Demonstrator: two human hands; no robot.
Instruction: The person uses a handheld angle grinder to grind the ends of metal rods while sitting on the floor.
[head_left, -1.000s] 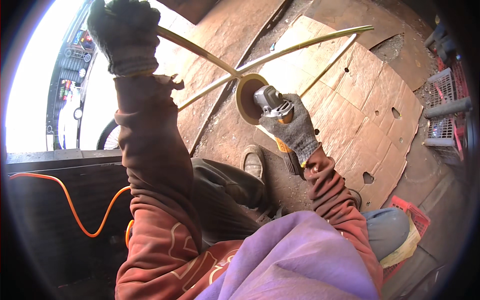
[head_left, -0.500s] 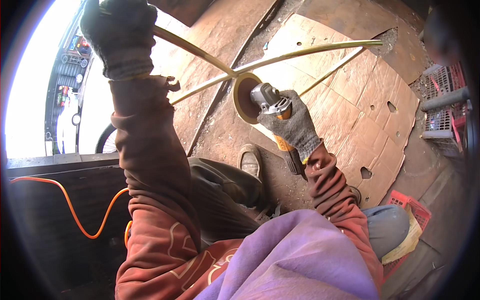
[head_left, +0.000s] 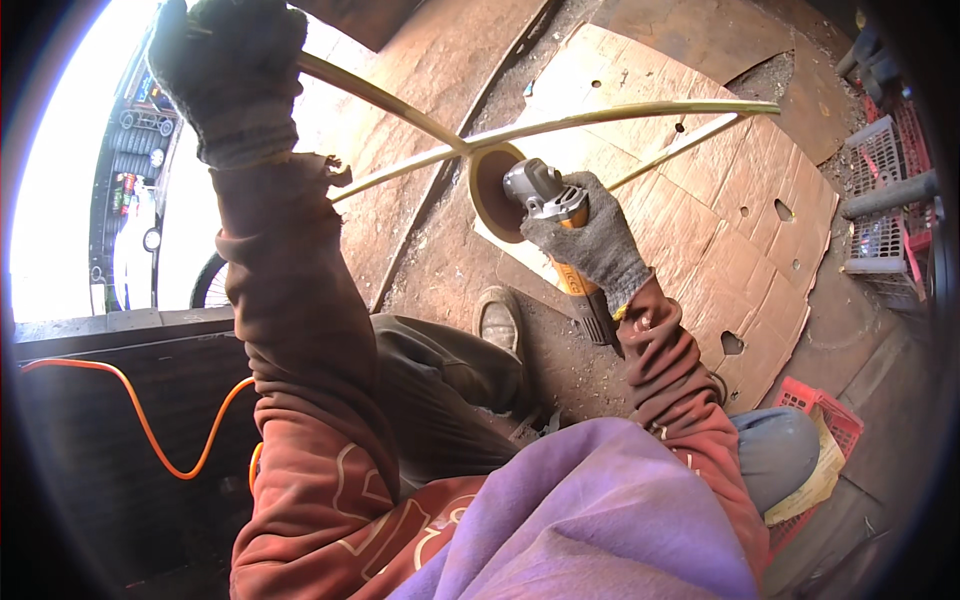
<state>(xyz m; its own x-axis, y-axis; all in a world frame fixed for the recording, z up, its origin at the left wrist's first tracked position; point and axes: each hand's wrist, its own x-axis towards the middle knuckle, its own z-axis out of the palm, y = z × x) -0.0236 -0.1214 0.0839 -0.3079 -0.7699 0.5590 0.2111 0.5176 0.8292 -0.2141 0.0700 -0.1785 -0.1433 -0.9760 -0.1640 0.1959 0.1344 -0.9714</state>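
Both my hands wear grey knitted work gloves. At the upper left my left hand [head_left: 232,85] is closed around one arm of a frame of slim curved bars [head_left: 620,116], pale metal by its look. My right hand [head_left: 598,240] grips an angle grinder [head_left: 573,282] with an orange body and silver head. Its round disc [head_left: 494,192] stands edge-up against the spot where the bars meet, touching it or very close. No sparks show. The frame's far arm stretches right, over the cardboard.
A flattened cardboard sheet [head_left: 740,230] with holes lies on the dirty floor. Plastic crates [head_left: 875,245] stand at the far right, and a red crate [head_left: 835,420] sits by my right knee. An orange cable [head_left: 150,430] hangs on the dark panel at left. My shoe [head_left: 498,325] is below the grinder.
The frame has tipped slightly, its right end now lower in the picture. My left hand has shifted a little left, and my right hand with the grinder a little right.
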